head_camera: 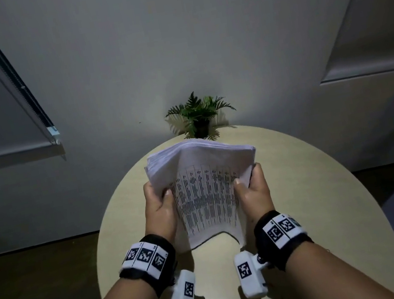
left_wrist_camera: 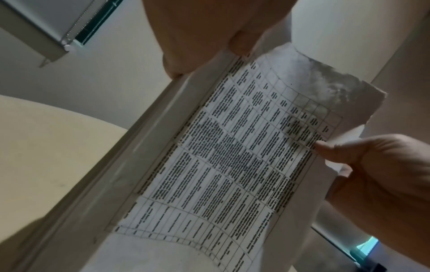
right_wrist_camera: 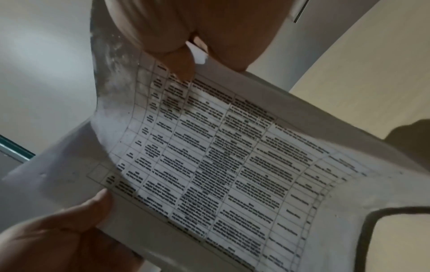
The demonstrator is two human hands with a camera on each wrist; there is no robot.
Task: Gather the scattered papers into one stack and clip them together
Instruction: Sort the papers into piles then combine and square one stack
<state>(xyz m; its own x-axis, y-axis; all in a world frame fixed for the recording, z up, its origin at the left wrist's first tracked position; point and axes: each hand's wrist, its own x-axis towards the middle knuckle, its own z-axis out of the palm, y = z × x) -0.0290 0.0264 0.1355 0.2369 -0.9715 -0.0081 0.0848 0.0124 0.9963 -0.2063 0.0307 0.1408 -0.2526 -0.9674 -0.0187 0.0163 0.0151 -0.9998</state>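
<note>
A thick stack of white papers [head_camera: 205,190] with a printed table on its near sheet stands on edge on the round table [head_camera: 304,196], bowed toward me. My left hand [head_camera: 159,203] grips its left side, thumb on the printed face. My right hand [head_camera: 252,187] grips the right side the same way. In the left wrist view the stack [left_wrist_camera: 232,156] runs diagonally, my left hand [left_wrist_camera: 209,42] at the top and my right hand [left_wrist_camera: 372,165] at the right. The right wrist view shows the stack [right_wrist_camera: 221,156], my right hand [right_wrist_camera: 186,46] above and my left hand [right_wrist_camera: 69,230] below. No clip is in view.
A small potted fern [head_camera: 199,117] stands at the table's far edge, just behind the stack. A grey wall rises beyond it, with window blinds [head_camera: 9,90] at the upper left and upper right. Dark floor surrounds the table.
</note>
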